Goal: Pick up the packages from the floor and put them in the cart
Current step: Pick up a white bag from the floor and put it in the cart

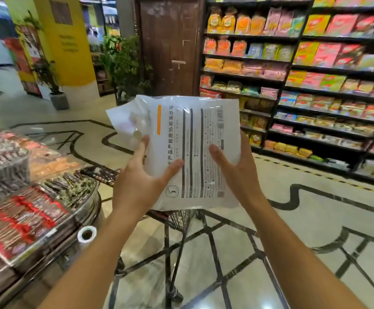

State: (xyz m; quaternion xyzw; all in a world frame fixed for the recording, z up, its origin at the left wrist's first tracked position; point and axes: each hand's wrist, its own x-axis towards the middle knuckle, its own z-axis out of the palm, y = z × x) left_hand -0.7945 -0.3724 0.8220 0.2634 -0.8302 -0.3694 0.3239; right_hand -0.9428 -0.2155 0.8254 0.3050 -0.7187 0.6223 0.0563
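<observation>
The cart stands just ahead of me, mostly hidden behind what I carry. I have the white package up at chest height above it, so this is the carrying step. My left hand and right hand grip its sides, thumbs across the front. Next, I judge, I lower it into the basket and let go.

Both forearms reach forward; left hand and right hand grip (thumbs on top).
</observation>
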